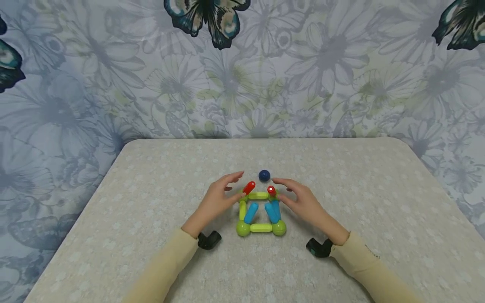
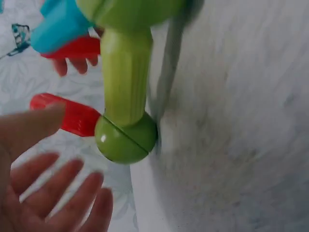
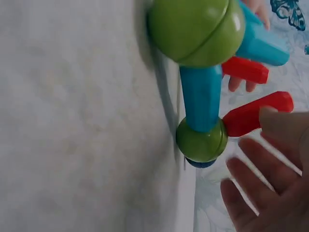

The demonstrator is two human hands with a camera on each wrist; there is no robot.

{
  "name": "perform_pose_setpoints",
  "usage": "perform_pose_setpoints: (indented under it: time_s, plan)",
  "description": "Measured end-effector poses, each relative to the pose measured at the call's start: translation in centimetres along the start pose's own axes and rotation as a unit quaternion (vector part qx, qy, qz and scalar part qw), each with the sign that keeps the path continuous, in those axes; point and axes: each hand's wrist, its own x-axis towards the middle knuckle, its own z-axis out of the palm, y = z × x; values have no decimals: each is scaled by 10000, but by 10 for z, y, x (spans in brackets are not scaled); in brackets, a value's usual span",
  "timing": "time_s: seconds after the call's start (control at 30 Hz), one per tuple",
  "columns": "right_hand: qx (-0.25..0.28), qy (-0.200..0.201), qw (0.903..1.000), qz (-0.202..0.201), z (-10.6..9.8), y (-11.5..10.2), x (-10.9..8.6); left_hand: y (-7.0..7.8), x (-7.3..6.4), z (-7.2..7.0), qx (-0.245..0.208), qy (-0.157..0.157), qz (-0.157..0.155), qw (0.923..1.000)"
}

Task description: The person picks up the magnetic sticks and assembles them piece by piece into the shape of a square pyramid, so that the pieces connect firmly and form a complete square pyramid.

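Note:
A square frame of magnetic toy rods and green balls (image 1: 279, 228) lies on the table in the head view. Lime rods form its front (image 1: 261, 227), back and left sides; a blue rod (image 3: 200, 99) forms the right side. Two more blue rods (image 1: 251, 213) slant up from the front balls. A left red rod (image 1: 249, 187) and a right red rod (image 3: 258, 113) rise from the back balls. My left hand (image 1: 223, 191) has its thumb at the left red rod, fingers spread. My right hand (image 1: 303, 200) mirrors it, thumb overlapping the right red rod in the right wrist view.
Just behind the frame, a dark blue ball (image 1: 264, 175) sits on the pale patterned tablecloth (image 1: 151, 168). Beyond the table's back edge hangs a floral backdrop with butterflies (image 1: 207, 19). Black wrist cameras (image 1: 209, 240) stick out beneath both wrists.

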Motion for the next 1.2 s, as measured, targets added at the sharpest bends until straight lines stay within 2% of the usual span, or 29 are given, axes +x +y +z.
perform_pose_setpoints:
  time_s: [0.1, 0.2, 0.37, 0.63, 0.83, 1.07, 1.2]
  plan:
    - [28, -446, 9990, -84, 2, 4, 6, -1, 8, 4, 334, -556, 203, 9977]
    - [-90, -578, 9980, -219, 4, 3, 9, 0, 10, 5, 618, -783, 362, 9944]
    - [-444, -640, 9956, -525, 5, -1, 11, 3, 6, 4, 965, -794, 610, 9903]
    - [-700, -866, 9924, -521, 9, -2, 4, 0, -5, 5, 827, -938, 685, 9898]
    - [-692, -884, 9919, -601, 10, -2, 3, 1, -10, 6, 972, -914, 827, 9876]
    - [-671, -853, 9908, -807, 9, -1, 8, 3, -8, 4, 1077, -819, 927, 9865]
    - [-413, -1288, 9884, -686, -1, 1, 12, 2, -6, 2, 1046, -884, 942, 9861]
